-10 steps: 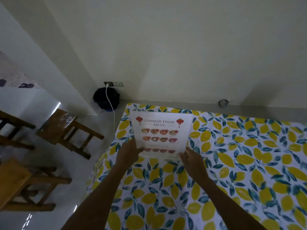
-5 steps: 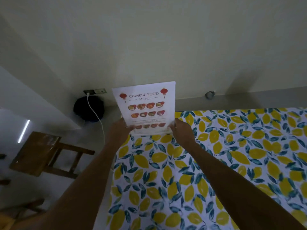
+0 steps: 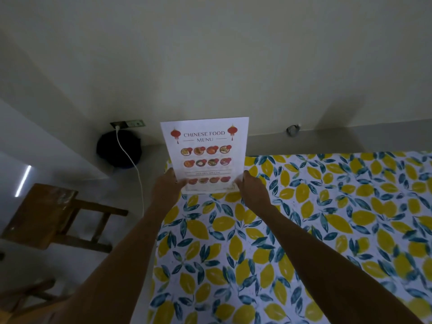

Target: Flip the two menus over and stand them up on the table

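Observation:
A white "Chinese Food Menu" sheet in a clear stand (image 3: 205, 153) is upright at the far left corner of the table (image 3: 327, 218), which is covered with a lemon-print cloth. Its printed side faces me. My left hand (image 3: 164, 185) grips its lower left edge and my right hand (image 3: 253, 187) grips its lower right edge. The stand's base is level with the tabletop; whether it rests there I cannot tell. Only one menu is in view.
A wall runs close behind the table with a ledge and a small round fitting (image 3: 292, 130). Left of the table, a white cable (image 3: 131, 160) hangs from a socket over a dark bin (image 3: 119, 148). Wooden chairs (image 3: 46, 218) stand on the floor at left.
Both hands have raised the menu from leaning back to upright and carried it toward the table's far left corner. My view has tilted and closed in.

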### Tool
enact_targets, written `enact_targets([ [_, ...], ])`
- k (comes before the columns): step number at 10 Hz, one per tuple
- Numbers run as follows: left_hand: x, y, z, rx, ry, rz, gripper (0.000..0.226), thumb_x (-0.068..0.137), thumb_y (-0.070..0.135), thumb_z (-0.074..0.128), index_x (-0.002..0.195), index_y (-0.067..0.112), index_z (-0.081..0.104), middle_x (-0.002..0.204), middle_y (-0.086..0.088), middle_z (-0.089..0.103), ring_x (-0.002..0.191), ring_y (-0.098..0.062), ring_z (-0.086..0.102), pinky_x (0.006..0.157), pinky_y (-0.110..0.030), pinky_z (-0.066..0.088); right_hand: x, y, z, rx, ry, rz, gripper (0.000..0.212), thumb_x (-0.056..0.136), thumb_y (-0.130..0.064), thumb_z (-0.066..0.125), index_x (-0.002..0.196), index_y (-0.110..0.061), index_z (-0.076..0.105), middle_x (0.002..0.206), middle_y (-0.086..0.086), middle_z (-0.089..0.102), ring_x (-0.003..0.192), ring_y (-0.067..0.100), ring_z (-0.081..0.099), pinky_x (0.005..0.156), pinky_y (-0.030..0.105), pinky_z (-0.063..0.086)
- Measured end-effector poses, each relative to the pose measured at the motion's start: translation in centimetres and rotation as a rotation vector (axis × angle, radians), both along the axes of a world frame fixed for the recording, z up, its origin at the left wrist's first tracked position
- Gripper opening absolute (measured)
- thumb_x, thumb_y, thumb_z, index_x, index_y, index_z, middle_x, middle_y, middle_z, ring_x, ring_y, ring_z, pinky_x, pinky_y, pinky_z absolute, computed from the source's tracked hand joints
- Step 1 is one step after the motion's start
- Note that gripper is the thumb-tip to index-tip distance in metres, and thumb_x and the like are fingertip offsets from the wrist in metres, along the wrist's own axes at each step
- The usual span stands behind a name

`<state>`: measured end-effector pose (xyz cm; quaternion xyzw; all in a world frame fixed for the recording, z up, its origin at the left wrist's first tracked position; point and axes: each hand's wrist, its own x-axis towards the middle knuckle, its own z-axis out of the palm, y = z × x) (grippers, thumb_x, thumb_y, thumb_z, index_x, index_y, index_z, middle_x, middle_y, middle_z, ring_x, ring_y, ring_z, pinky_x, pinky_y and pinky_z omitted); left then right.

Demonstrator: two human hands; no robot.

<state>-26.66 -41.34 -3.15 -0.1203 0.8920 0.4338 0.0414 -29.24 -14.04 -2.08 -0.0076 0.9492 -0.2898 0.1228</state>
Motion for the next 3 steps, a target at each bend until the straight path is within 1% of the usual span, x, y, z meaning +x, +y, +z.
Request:
enact_targets([
  [1, 0.5, 1.0, 1.8, -0.052, -0.014, 0.014, 0.058, 0.079, 0.061, 0.060, 0.124, 0.025, 0.059, 0.116, 0.003, 0.072, 0.100, -0.018, 0.069, 0.086, -0.046, 0.058, 0.0, 0.1, 0.3, -0.005, 0.010, 0.013, 0.026, 0.100, -0.033, 0.046, 0.104, -0.009, 0.053, 0.103, 0.018, 0.068, 0.094, 0.038, 0.064, 0.074, 0.040, 0.048],
  [2, 0.5, 1.4, 1.5, -0.033, -0.032, 0.046, 0.058, 0.076, 0.061, 0.067, 0.124, 0.028, 0.059, 0.113, 0.005, 0.072, 0.098, -0.014, 0.070, 0.085, -0.042, 0.058, -0.1, 0.5, 0.4, -0.008, -0.005, 0.041, 0.032, 0.099, -0.033, 0.046, 0.109, -0.004, 0.054, 0.106, 0.021, 0.067, 0.099, 0.039, 0.063, 0.078, 0.040, 0.048],
  [3, 1.0, 2.1, 1.7, -0.052, -0.043, 0.081, 0.066, 0.074, 0.062, 0.069, 0.126, 0.022, 0.057, 0.112, 0.004, 0.071, 0.097, -0.015, 0.068, 0.084, -0.039, 0.057, -0.1, 0.9, 0.4, -0.036, -0.048, 0.073, 0.037, 0.098, -0.036, 0.049, 0.114, -0.002, 0.052, 0.109, 0.022, 0.065, 0.103, 0.039, 0.062, 0.081, 0.041, 0.048],
])
